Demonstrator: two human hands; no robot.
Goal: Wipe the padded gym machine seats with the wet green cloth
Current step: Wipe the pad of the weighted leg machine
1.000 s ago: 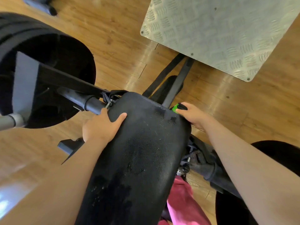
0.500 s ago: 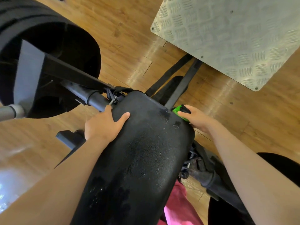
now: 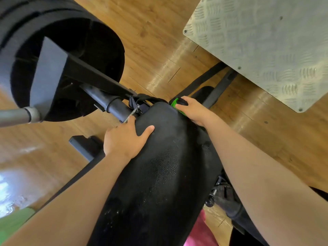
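A long black padded seat [image 3: 159,174] runs from the bottom of the view up to the centre, its surface showing damp patches. My left hand [image 3: 124,139] grips its left edge near the far end, thumb lying on top of the pad. My right hand [image 3: 192,110] is at the far right corner of the seat and holds the green cloth [image 3: 174,102] bunched under its fingers. Only a small strip of cloth shows past the fingertips, pressed against the pad's edge.
Stacked black weight plates [image 3: 58,55] on a bar hang at the upper left. A grey checker-plate footplate [image 3: 266,41] fills the upper right above the wooden floor [image 3: 159,41]. Black frame tubes [image 3: 218,89] run beyond the seat. Pink fabric [image 3: 200,233] shows at the bottom.
My right hand with the cloth has slid left along the seat's far edge, from the right corner toward the top end. My left hand keeps its hold on the left edge.
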